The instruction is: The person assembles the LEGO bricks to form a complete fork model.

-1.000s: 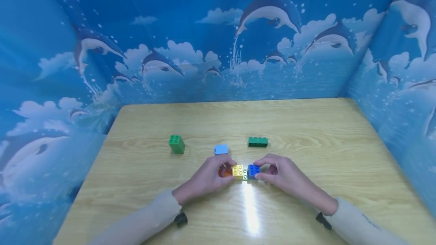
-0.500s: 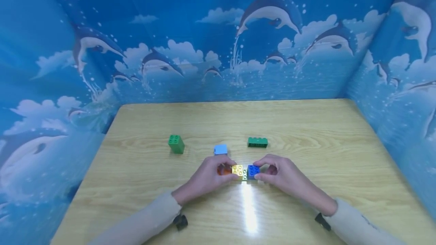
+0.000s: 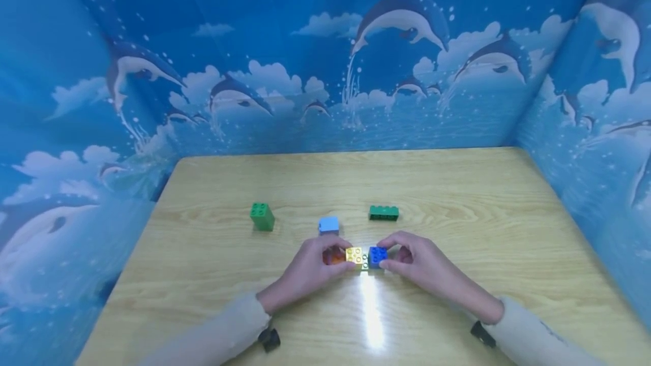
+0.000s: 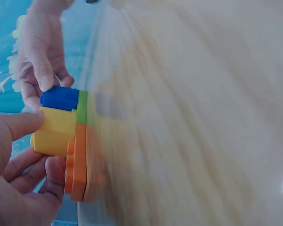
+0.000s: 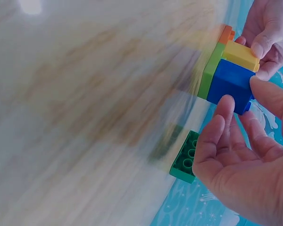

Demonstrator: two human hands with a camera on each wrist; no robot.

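Note:
In the head view my left hand (image 3: 310, 270) pinches a yellow toy brick (image 3: 354, 256) between thumb and fingers. Opposite it, my right hand (image 3: 424, 262) pinches a dark blue brick (image 3: 378, 257). Both bricks sit on low pieces on the table: a light green brick (image 4: 82, 108) and an orange brick (image 4: 79, 172), end to end in the left wrist view. A narrow strip of light green studs (image 3: 365, 262) shows between yellow and blue. Yellow seems to span the joint of green and orange. My left fingers hide much of the orange brick from the head view.
Just behind my left hand lies a light blue brick (image 3: 328, 224). A tall green block (image 3: 262, 217) stands farther left. Behind the right hand, a dark green brick (image 3: 383, 213) lies on its side. Dolphin-print curtains (image 3: 285, 89) surround the wooden table (image 3: 447, 185).
Hardly anything differs. The left thumb has slid slightly to the right along the yellow brick, and both hands keep their grips. The whole view has shifted very slightly.

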